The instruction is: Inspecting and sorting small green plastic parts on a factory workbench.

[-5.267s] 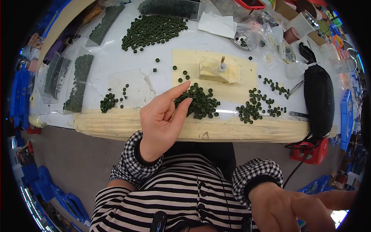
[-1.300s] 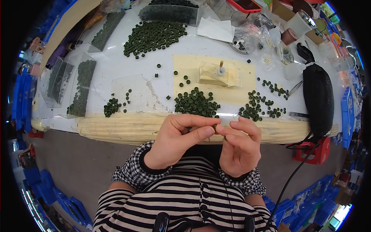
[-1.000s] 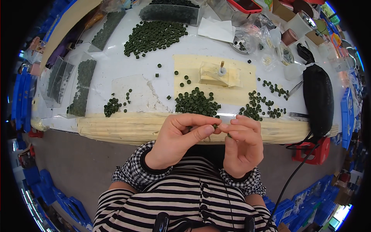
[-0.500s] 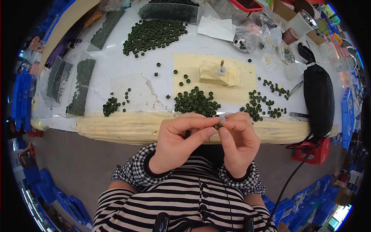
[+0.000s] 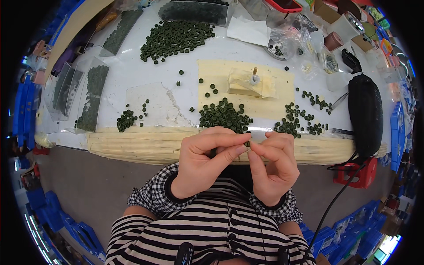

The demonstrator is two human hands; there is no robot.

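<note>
In front of the table's edge, my left hand (image 5: 198,161) pinches a small dark green round piece (image 5: 247,144) between thumb and forefinger. My right hand (image 5: 278,165) meets it from the other side, its thumb and forefinger at the piece and its other fingers curled. The fingertips cover part of the piece. Just beyond my hands lies a heap of similar green round pieces (image 5: 224,115). To its right is a looser scatter of green pieces (image 5: 291,115), and a smaller cluster (image 5: 127,121) lies to the left.
A tape-wrapped block (image 5: 245,84) with an upright peg stands on a yellowish sheet (image 5: 212,70). A larger green pile (image 5: 174,39), clear trays (image 5: 92,99) and a white tissue (image 5: 248,31) lie farther off. A black pouch (image 5: 365,115) sits at the right; padding (image 5: 132,143) lines the front edge.
The green piece has turned and shifted slightly left in my fingertips. My right thumb and forefinger have spread a little, and that hand has tilted slightly.
</note>
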